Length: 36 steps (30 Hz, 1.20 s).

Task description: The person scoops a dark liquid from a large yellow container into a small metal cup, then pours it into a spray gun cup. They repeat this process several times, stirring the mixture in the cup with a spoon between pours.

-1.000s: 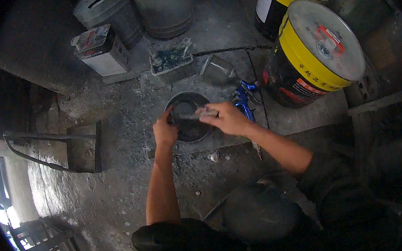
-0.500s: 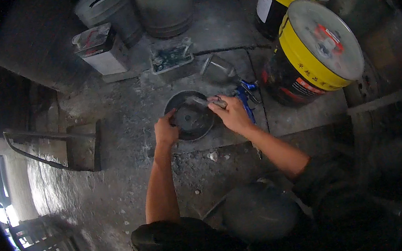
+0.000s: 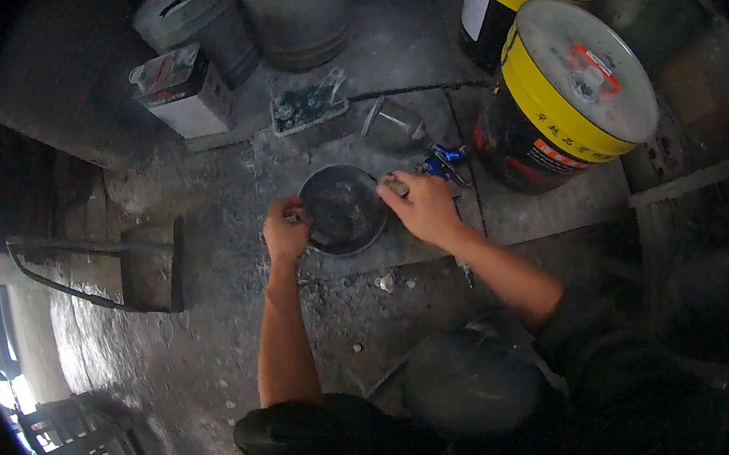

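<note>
A round dark bowl (image 3: 310,238) sits on the grimy floor between my hands, with dark grey residue inside. My right hand (image 3: 427,212) is closed around a short tool with a pale grip (image 3: 398,188), at the bowl's right rim; its working end is too dim to identify. At the left rim, my left hand (image 3: 283,234) has curled fingers. Whatever they hold, if anything, I cannot make out. A blue spray gun (image 3: 444,162) lies just beyond my right hand, partly hidden by it. Behind the bowl, a cloudy see-through cup (image 3: 395,125) lies tilted.
A rectangular tub (image 3: 308,112) holds dark stuff. Two yellow-and-black drums (image 3: 562,122) stand at right. Grey pails (image 3: 294,17) and a white-and-dark metal can (image 3: 186,91) stand far left. A curved panel (image 3: 151,268) lies left. A rounded dark object (image 3: 469,381) sits near me.
My left hand has drawn left off the bowl's rim, its fingers curling. The tool in my right hand has moved from over the bowl toward its right rim.
</note>
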Each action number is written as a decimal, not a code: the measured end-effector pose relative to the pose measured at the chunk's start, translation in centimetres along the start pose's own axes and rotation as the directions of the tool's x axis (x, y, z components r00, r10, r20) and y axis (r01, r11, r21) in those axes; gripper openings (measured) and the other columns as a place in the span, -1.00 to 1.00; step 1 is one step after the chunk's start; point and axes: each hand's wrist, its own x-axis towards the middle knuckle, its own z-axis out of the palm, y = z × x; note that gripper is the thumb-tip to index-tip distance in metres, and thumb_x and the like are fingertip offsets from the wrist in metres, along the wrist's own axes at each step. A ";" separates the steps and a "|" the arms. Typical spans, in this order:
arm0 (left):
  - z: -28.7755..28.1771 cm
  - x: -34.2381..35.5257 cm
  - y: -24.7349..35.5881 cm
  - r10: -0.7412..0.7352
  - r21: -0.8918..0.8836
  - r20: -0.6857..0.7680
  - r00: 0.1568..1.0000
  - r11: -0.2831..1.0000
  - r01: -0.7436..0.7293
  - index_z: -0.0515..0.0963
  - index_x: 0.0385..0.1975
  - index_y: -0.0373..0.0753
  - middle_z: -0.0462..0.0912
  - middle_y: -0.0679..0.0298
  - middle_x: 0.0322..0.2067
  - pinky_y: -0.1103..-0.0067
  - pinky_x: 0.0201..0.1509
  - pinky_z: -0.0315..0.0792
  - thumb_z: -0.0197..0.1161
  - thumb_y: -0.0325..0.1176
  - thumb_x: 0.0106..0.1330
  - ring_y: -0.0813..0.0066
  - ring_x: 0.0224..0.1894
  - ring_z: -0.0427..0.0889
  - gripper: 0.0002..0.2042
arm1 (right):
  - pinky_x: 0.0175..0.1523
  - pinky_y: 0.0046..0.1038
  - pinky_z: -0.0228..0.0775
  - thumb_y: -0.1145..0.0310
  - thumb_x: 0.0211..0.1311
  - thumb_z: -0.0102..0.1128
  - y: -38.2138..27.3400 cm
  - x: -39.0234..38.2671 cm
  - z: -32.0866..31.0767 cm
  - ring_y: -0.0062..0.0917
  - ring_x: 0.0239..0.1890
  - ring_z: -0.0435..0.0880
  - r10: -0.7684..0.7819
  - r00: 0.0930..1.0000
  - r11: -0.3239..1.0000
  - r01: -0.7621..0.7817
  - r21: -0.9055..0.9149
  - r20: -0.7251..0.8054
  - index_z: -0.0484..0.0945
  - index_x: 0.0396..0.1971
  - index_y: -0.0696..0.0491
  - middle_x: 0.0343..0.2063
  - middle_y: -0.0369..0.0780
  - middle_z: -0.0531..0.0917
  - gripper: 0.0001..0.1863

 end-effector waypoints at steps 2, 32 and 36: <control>0.3 0.4 -2.0 0.184 0.084 -0.039 0.982 0.980 -0.181 0.60 -0.14 -0.26 0.69 0.16 -0.27 0.41 -0.15 0.56 0.30 -0.59 -0.07 0.21 -0.21 0.68 -0.61 | -0.36 -0.34 0.45 0.17 0.26 0.21 0.5 -0.4 1.5 -0.27 -0.53 0.66 -0.049 0.997 0.998 0.051 -0.039 0.058 0.63 -0.29 0.18 -0.47 -0.05 0.68 -0.67; 0.8 -1.0 -0.6 0.073 0.297 0.128 0.989 0.949 -0.108 0.57 0.06 -0.13 0.71 0.08 -0.23 0.37 -0.06 0.56 0.40 -0.49 -0.12 0.09 -0.14 0.69 -0.42 | -0.47 -0.49 0.39 0.15 0.30 0.21 1.5 1.3 2.0 -0.57 -0.60 0.61 0.216 0.974 0.924 -0.228 0.307 0.073 0.63 -0.28 0.20 -0.59 -0.18 0.66 -0.65; 1.5 -0.3 -2.3 0.018 0.237 0.187 0.982 0.970 -0.063 0.60 0.01 -0.12 0.70 0.03 -0.25 0.32 -0.09 0.56 0.41 -0.40 -0.05 0.04 -0.16 0.69 -0.50 | -0.40 -0.31 0.41 0.14 0.24 0.22 2.0 -0.5 2.5 -0.24 -0.55 0.65 0.053 0.992 0.993 -0.064 0.098 0.115 0.63 -0.32 0.23 -0.60 -0.02 0.64 -0.62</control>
